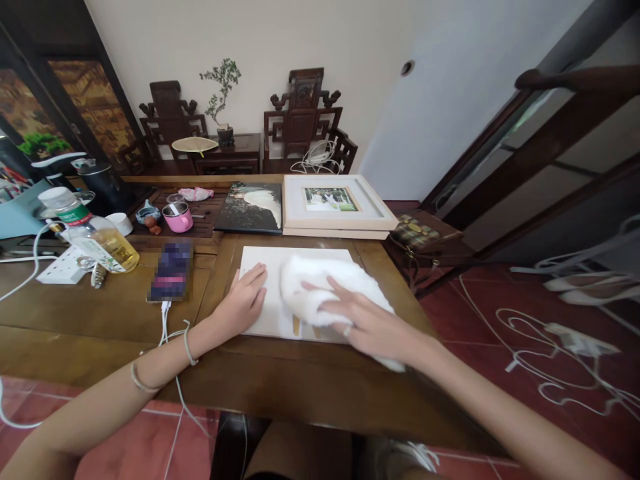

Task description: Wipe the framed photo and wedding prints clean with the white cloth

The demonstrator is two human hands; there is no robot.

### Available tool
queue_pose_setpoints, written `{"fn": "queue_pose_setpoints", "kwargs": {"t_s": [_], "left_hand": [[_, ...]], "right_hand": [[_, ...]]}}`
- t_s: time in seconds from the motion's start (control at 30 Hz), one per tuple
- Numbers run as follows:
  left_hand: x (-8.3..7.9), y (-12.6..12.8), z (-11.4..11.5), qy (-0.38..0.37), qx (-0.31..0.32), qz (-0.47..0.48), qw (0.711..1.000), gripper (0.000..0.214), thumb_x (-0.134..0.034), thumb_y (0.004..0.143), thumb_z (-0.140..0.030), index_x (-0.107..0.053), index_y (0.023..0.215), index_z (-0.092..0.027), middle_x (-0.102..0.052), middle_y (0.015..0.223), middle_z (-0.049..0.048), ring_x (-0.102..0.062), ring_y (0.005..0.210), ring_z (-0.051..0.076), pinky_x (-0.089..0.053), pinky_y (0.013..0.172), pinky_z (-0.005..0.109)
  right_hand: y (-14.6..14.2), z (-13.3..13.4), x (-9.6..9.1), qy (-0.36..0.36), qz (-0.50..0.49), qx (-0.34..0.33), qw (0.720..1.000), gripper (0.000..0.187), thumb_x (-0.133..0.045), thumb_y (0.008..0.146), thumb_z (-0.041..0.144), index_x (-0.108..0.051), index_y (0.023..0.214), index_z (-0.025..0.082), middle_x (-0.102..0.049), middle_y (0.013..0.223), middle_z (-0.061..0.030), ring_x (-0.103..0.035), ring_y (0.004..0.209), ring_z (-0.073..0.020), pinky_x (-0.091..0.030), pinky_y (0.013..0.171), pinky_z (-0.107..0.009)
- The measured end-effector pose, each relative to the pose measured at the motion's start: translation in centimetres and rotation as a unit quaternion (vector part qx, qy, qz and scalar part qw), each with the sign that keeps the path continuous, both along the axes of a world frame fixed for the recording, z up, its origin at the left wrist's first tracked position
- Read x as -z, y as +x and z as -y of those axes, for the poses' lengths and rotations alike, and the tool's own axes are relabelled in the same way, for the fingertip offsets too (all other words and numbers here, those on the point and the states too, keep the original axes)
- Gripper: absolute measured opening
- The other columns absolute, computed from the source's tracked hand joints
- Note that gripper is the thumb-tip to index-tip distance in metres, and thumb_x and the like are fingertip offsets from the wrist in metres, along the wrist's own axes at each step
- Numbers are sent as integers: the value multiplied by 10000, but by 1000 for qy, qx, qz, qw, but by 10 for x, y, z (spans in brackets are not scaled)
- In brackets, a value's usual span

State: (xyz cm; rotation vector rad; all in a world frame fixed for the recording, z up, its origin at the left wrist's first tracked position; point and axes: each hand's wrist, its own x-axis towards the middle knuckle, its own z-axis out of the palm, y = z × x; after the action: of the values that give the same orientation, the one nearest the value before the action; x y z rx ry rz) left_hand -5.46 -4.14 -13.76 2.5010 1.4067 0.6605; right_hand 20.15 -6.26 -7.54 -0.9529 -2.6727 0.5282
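Your right hand (367,323) half-closes on the soft-looking cloth (350,272), best held bunched; beneath it lies a likely stiff panel (270,317), your flat left hand (249,297) resting there, gripping nothing.

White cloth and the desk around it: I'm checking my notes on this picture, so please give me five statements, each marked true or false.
1. The right hand is on the white cloth. True.
2. The left hand holds the phone. False: it rests on the left side of the flat white panel.
3. The pink mug stands to the left of the dark photo panel. True.
4. The potted plant stands on the desk beside the mug. False: the potted plant is on a small table near the wall.
5. The framed photo lies to the right of the dark photo panel. True.
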Motion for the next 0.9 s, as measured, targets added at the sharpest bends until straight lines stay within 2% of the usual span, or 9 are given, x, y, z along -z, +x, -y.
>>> {"fn": "queue_pose_setpoints", "kwargs": {"t_s": [0.13,0.2,0.3,0.43,0.53,0.63,0.73,0.9], "left_hand": [[-1,-1,0,-2,0,2,1000,394,-351,935,-177,-469,1308,-137,-448,1423,169,-365,1363,273,-235,1136,558],[-1,-1,0,-1,3,4,1000,393,-353,936,-177,-467,1310,-140,-448,1425,165,-365,1364,270,-232,1139,554],[-2,0,0,-9,3,1,1000,398,-349,934,-170,-457,1315,-129,-440,1429,171,-357,1367,274,-243,1127,574],[-4,1,1,-16,1,-5,1000,405,-336,931,-160,-446,1317,-103,-437,1426,190,-354,1367,287,-248,1110,609],[-3,1,1,-9,3,-3,1000,401,-344,929,-162,-451,1312,-109,-443,1420,190,-356,1366,285,-245,1115,602],[-3,0,1,-5,2,-1,1000,396,-349,926,-159,-458,1305,-116,-449,1417,184,-358,1365,278,-253,1118,589],[-4,0,1,-9,2,-7,1000,400,-342,925,-153,-459,1306,-116,-451,1417,180,-354,1367,278,-246,1121,591],[-7,2,2,-26,-1,-20,999,414,-321,943,-165,-437,1337,-108,-415,1445,180,-336,1378,279,-231,1129,586]], "right_hand": [[-14,-56,5,14,-28,40,999,305,-363,828,102,-632,924,211,-661,1205,-59,-508,1240,-282,-254,1096,-575],[-20,-69,9,22,-33,48,998,319,-349,830,96,-630,939,202,-666,1194,-65,-491,1256,-280,-225,1098,-594],[-26,-59,14,43,-12,44,998,332,-369,795,77,-643,959,168,-603,1286,-123,-350,1353,-297,-179,1094,-630],[-25,-5,12,47,23,-5,999,324,-427,726,60,-667,932,128,-506,1372,-199,-257,1389,-315,-127,1109,-633],[-20,36,1,11,42,-51,998,317,-456,670,51,-677,876,149,-466,1414,-170,-251,1392,-305,-110,1126,-609],[-18,56,-14,-33,56,-81,995,313,-475,643,58,-676,852,177,-487,1406,-135,-286,1382,-284,-138,1138,-572],[-21,48,-21,-42,62,-64,995,318,-477,666,69,-676,888,181,-524,1370,-151,-372,1342,-274,-190,1130,-553],[-34,-13,-8,37,72,5,997,330,-443,766,92,-665,1001,159,-528,1357,-180,-419,1311,-293,-230,1106,-565]]}}
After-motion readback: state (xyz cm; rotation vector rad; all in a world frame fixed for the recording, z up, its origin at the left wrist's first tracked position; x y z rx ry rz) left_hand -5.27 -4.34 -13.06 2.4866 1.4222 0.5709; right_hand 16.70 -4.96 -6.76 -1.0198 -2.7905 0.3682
